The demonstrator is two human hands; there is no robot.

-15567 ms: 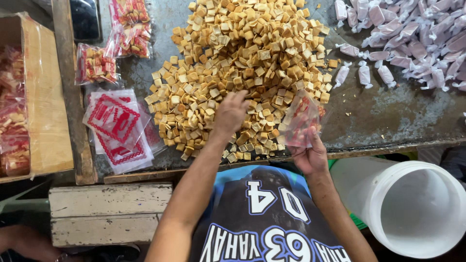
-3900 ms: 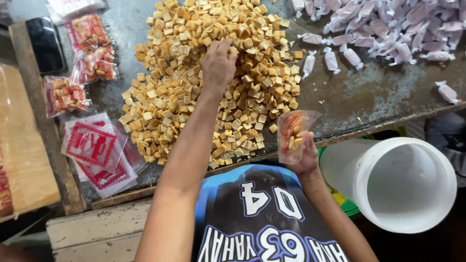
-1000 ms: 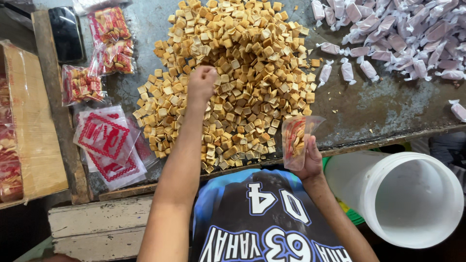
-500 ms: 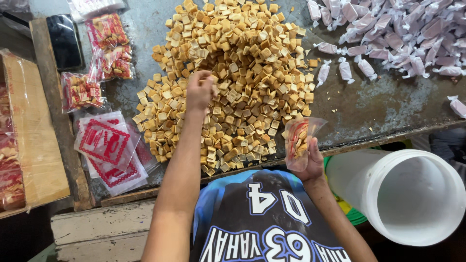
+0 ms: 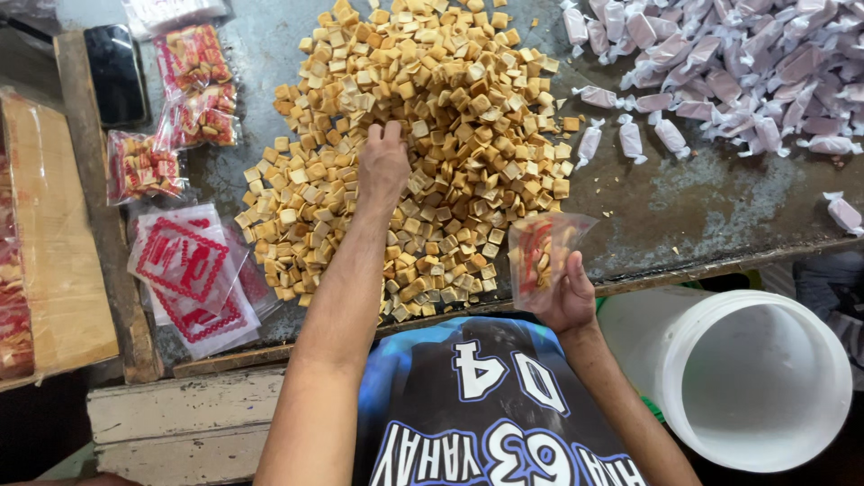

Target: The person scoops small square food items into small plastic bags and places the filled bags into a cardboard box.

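A big heap of small tan cubes (image 5: 450, 108) covers the middle of a worn metal tabletop (image 5: 684, 207). My left hand (image 5: 382, 166) lies palm down on the heap with its fingers curled into the cubes. At the table's near edge my right hand (image 5: 567, 301) holds up a small clear plastic bag (image 5: 540, 252), mouth upward. The bag has red print and several cubes inside.
A pile of pale pink wrapped sweets (image 5: 738, 72) lies at the back right. Empty printed bags (image 5: 184, 270) and filled packets (image 5: 193, 85) lie on the left beside a dark phone (image 5: 117, 72) and a wooden board (image 5: 54, 252). A white bucket (image 5: 756, 378) stands below on the right.
My left hand went from a raised fist to pressing down into the cubes, shifting slightly right. My right hand keeps the bag at about the same place.
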